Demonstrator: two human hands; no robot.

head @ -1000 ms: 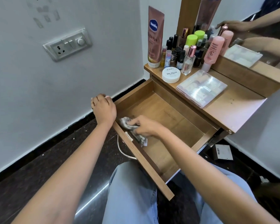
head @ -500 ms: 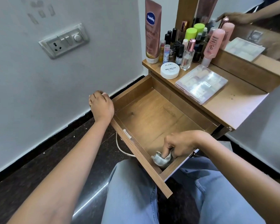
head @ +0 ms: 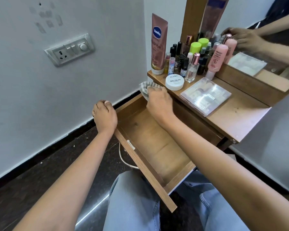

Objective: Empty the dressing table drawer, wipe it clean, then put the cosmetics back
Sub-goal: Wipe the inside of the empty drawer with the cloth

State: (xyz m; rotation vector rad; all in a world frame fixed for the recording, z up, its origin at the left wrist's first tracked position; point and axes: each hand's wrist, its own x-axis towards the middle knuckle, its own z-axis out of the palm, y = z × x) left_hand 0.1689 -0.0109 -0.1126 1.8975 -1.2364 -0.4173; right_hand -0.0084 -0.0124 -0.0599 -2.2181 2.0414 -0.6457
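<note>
Drawer (head: 150,142) open — left hand (head: 105,117) grips its front corner, right hand (head: 158,105) clutches striped cloth (head: 144,87) by its back corner.

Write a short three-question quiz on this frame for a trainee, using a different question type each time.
1. True or false: the open wooden drawer has cosmetics in it.
2. Multiple choice: the right hand holds (A) a grey striped cloth, (B) a comb, (C) nothing.
3. Short answer: what does the left hand grip?

Key
1. False: only the bare wooden bottom of the drawer shows.
2. A
3. The near-left corner of the open wooden drawer, at the end of its front panel.
</note>
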